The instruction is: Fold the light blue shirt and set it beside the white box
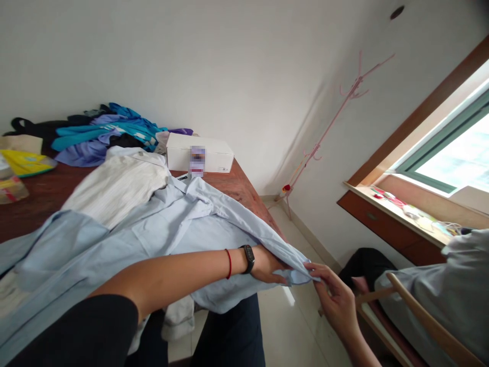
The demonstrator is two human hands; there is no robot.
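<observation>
The light-blue shirt (148, 232) lies spread across the near part of the tabletop (250, 191), with one sleeve (248, 219) extended past the table's right edge. The right hand (338, 298) is at the sleeve end; its grip pinches the fabric between thumb and fingers. The left hand (269, 265) is beside it, partly covered by the sleeve; whether its grip is closed on the cloth cannot be told. The left wrist carries a black band (249, 258) and a red cord (229, 263).

Beyond the shirt, an off-white garment (118, 186) lies against it, and a white box (178, 153) stands behind the collar area. Farther left is a pile of blue, purple and black clothes (114, 130), with a yellow packet (28, 163) near it.

A pink coat stand (332, 122) leans in view near the corner. At right, a person in grey (454, 290) occupies a wooden chair (420, 311).
</observation>
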